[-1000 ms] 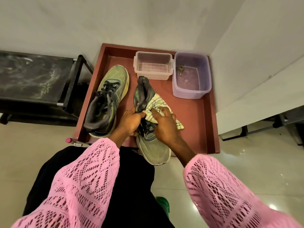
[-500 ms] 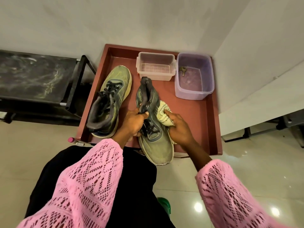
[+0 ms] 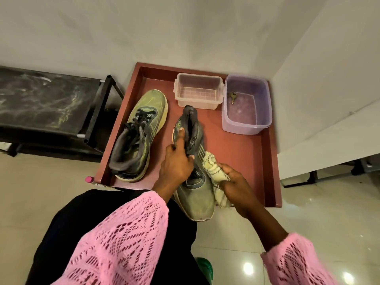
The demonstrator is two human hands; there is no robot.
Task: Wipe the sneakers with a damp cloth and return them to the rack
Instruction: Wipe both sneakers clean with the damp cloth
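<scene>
Second sneaker lying idle in red tray. Left hand gripping held sneaker at collar, over tray's near edge. Right hand clutching damp cloth, pressing against side. Shoe likely light, upper soft; collar or heel giving firmest hold.

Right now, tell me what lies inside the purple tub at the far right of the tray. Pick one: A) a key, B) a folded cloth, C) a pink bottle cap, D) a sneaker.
A: a small key lies in the purple tub, near its far left corner; the cloth is in the right hand, pressed against the sneaker held by the left hand.
</scene>
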